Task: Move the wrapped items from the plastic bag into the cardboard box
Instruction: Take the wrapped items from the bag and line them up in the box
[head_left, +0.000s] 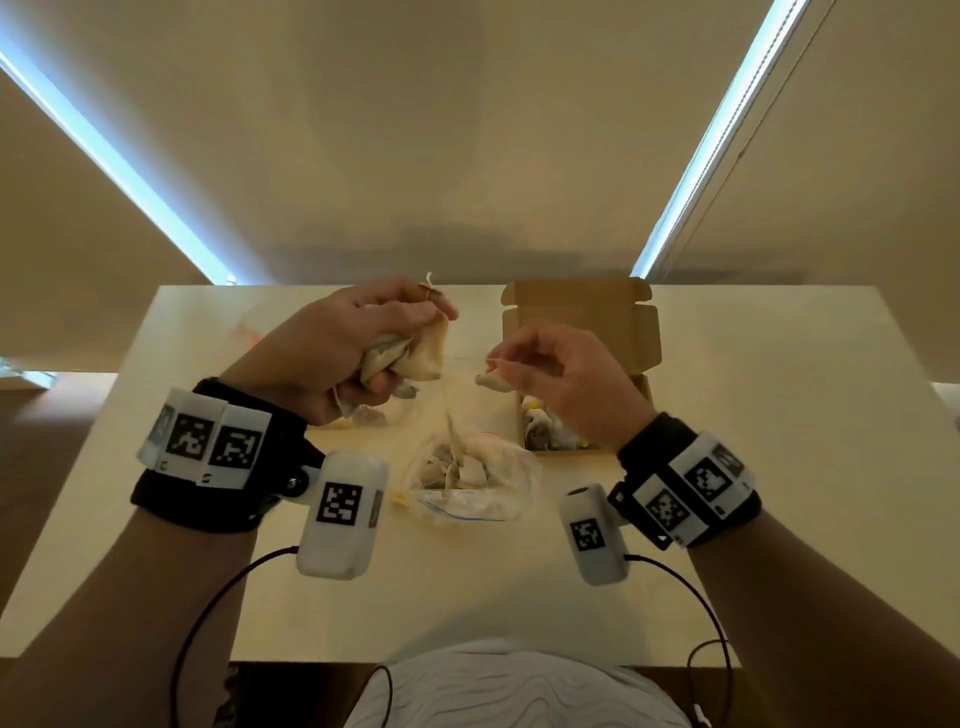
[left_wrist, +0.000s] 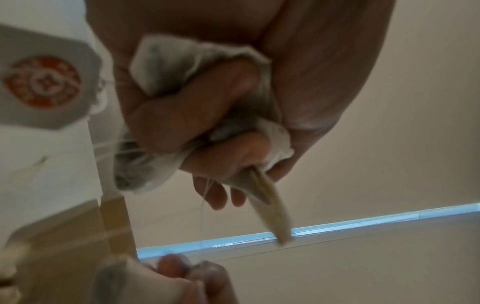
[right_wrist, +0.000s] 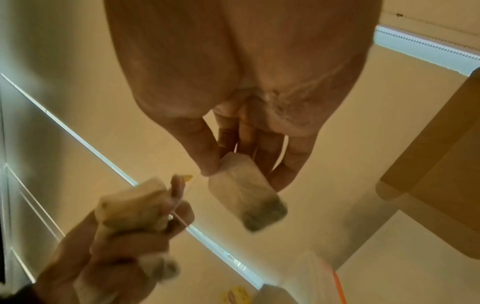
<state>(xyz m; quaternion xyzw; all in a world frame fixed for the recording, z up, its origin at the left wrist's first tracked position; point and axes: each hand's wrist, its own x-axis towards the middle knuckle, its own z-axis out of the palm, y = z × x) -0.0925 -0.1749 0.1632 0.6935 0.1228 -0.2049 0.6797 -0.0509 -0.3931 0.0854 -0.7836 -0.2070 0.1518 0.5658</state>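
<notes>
My left hand (head_left: 343, 343) clenches a bunch of tea bags (head_left: 415, 353), right hand (head_left: 550, 374) pinches one tea bag (head_left: 491, 383), above plastic bag (head_left: 467, 478) on counter (head_left: 727, 467); cardboard box (head_left: 582, 322) far right

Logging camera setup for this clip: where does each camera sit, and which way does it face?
Head: on the head, looking down at the table; both forearms show.
Left wrist: along the left hand gripping a bunch of tea bags.
Right wrist: along the right hand pinching one tea bag.
Shared: all three show both hands and the cardboard box.
</notes>
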